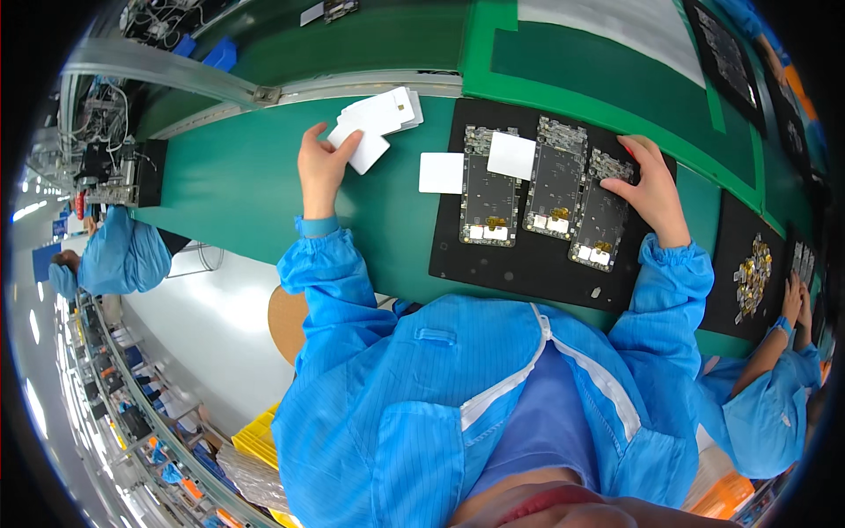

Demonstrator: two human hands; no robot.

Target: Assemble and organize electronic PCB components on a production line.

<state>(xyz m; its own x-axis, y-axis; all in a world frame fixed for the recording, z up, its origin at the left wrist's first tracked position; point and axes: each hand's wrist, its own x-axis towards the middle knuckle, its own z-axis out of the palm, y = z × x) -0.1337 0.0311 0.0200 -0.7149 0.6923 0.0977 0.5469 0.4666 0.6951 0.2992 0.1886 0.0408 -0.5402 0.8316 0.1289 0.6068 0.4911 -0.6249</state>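
My left hand [323, 167] pinches a white card [366, 151] between thumb and fingers, at the near edge of a loose stack of white cards [378, 111]. The top card of that stack carries a small gold chip. On a black mat [493, 266] lie three circuit boards side by side: a left one [489, 195], a middle one [554, 180] and a right one [600, 211]. My right hand [653, 189] grips the far end of the right board, thumb on its face. One white card [510, 156] rests across the left and middle boards; another white card [441, 172] overlaps the mat's left edge.
Green tape [607, 114] borders the bench's far side. A small loose part [596, 292] lies near the mat's front edge. On the right, a pile of small gold parts [753, 277] sits on another black mat, beside a co-worker's hands [795, 304]. Dark equipment [145, 173] stands at the bench's left end.
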